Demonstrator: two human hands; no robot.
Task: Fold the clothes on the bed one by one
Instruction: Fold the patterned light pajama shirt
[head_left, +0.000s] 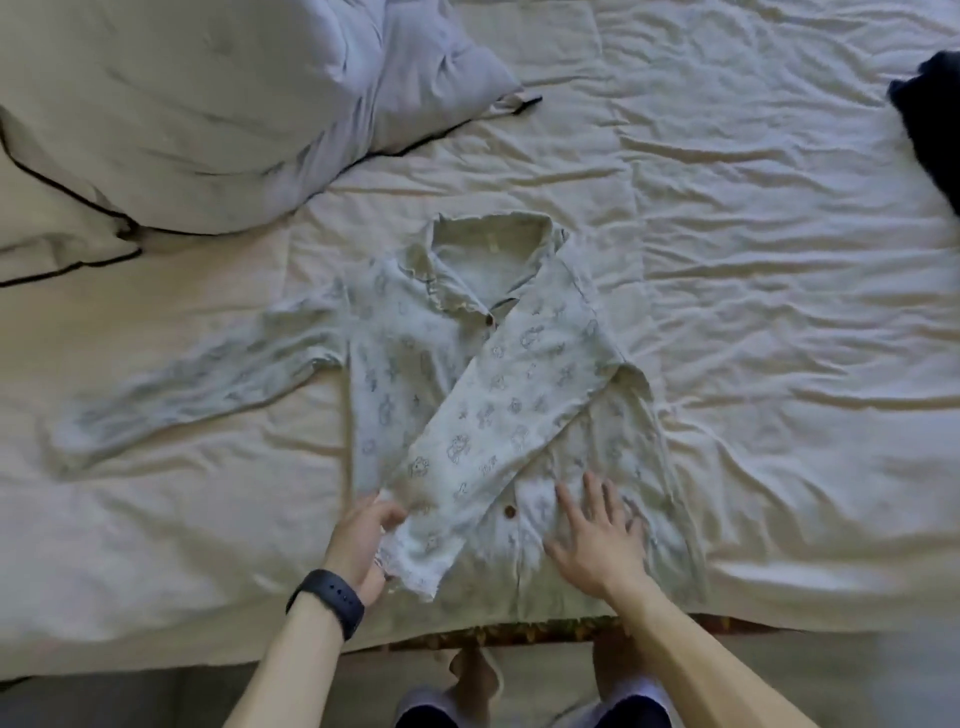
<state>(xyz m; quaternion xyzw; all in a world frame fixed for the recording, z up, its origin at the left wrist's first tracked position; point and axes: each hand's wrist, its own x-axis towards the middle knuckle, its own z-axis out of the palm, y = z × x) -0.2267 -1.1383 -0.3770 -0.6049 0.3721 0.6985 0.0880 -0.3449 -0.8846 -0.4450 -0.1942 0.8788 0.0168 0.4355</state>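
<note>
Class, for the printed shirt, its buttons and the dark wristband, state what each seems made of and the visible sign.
The shirt looks like soft woven cloth, probably cotton, with a matte finish: it creases and lies limp. Its buttons are brown and slightly glossy, perhaps wood or plastic; they are too small to tell. The wristband is black, smooth and matte with punched holes, so probably silicone rubber.

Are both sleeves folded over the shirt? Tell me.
No: one sleeve crosses the shirt, the left hand gripping its cuff; the other sleeve lies outstretched.

My left hand (363, 540) grips the sleeve cuff (415, 551) folded across the printed pyjama shirt (415, 384); my right hand (597, 540) presses flat on its hem.
</note>
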